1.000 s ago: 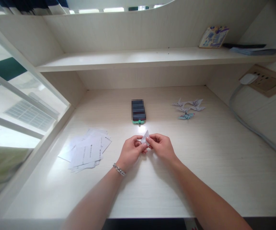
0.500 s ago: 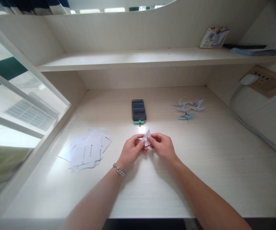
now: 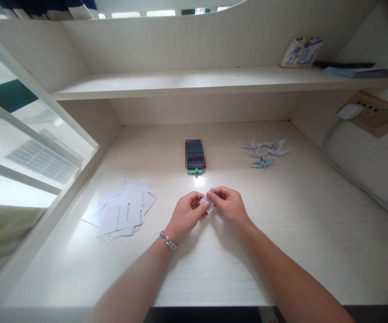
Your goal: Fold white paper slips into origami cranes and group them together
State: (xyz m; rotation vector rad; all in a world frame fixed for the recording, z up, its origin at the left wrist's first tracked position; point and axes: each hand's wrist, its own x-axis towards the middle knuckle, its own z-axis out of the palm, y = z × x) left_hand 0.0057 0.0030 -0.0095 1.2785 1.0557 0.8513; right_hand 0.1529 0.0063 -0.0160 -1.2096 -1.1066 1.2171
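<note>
A small folded piece of white paper is pinched between both hands above the middle of the desk. My left hand, with a silver chain bracelet at its wrist, grips the paper's lower left side with thumb and fingers. From the right, my right hand pinches its upper part. The fingers cover much of the paper. To the left lies a loose pile of printed white sheets. Several white folded paper cranes sit at the right back, with a blue paper crane just in front of them.
A phone, its screen blurred out, lies beyond my hands. A shelf runs across the back, holding a small colourful packet. On the right wall a white plug with a grey cable sits in a socket panel.
The paper's pointed tip, upright before, now lies lower and mostly hidden by my fingers. My left thumb has moved slightly right, closer to the right thumb.
</note>
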